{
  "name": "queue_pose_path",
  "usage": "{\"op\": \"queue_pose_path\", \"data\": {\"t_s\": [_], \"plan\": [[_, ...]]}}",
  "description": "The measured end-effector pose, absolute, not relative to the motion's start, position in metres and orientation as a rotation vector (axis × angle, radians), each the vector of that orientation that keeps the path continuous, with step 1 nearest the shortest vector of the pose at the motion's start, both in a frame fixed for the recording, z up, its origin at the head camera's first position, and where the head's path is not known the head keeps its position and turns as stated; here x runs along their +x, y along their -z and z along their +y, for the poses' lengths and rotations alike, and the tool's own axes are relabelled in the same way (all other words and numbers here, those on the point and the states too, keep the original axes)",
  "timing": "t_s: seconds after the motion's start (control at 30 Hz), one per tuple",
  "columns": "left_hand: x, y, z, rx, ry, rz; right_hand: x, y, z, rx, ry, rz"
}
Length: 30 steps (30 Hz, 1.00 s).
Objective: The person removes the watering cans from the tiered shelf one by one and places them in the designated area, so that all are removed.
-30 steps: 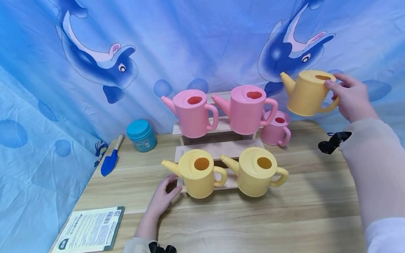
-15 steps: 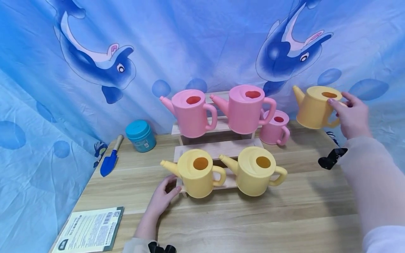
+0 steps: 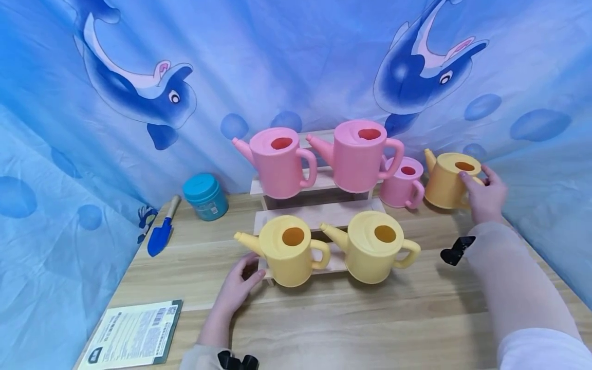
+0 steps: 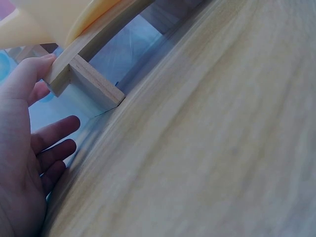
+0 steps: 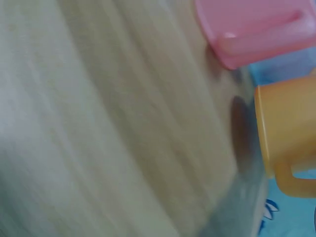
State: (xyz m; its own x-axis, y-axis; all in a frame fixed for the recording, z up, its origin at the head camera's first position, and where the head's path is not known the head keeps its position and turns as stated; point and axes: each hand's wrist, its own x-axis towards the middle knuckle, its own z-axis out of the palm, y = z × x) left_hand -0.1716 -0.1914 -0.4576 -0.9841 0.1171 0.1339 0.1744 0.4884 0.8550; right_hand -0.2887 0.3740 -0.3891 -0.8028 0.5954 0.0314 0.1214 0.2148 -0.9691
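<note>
My right hand (image 3: pixel 488 196) grips a darker yellow watering can (image 3: pixel 446 181) near the top of its handle, at the far right. In the right wrist view that can (image 5: pixel 291 126) is upright close over the tabletop, its shadow beside its base. Just left of it stands a pink watering can (image 3: pixel 400 184) on the table. My left hand (image 3: pixel 236 288) pinches the front left corner of a stepped wooden stand (image 3: pixel 319 218), thumb on top, the other fingers loose below. Two pale yellow watering cans (image 3: pixel 288 257) sit on its lowest step, and two pink ones (image 3: pixel 279 167) higher up.
A teal lidded jar (image 3: pixel 205 197) and a small blue shovel (image 3: pixel 162 234) are at the back left of the wooden table (image 3: pixel 351 324). A printed booklet (image 3: pixel 134 334) lies at the front left. A blue dolphin curtain (image 3: pixel 287 61) hangs behind.
My right hand has lowered the darker yellow watering can from the air to near the tabletop, beside the pink one. My left hand has stayed at the stand's corner.
</note>
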Motion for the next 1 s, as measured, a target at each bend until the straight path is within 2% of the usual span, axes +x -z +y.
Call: {"op": "queue_pose_path", "data": {"t_s": [0.2,0.7,1.0], "plan": [[-0.177,0.475,-0.198,-0.260,1.517,-2.647,-0.294,0.398,0.369,-0.688,-1.577,-2.123],[-0.176,0.475,-0.200,-0.244,1.526,-2.626,-0.302,0.401,0.367,-0.637,-1.470,-2.291],[-0.181,0.477,-0.198,-0.268,1.537,-2.641,-0.291,0.400,0.380,-0.500,-1.474,-2.443]]}}
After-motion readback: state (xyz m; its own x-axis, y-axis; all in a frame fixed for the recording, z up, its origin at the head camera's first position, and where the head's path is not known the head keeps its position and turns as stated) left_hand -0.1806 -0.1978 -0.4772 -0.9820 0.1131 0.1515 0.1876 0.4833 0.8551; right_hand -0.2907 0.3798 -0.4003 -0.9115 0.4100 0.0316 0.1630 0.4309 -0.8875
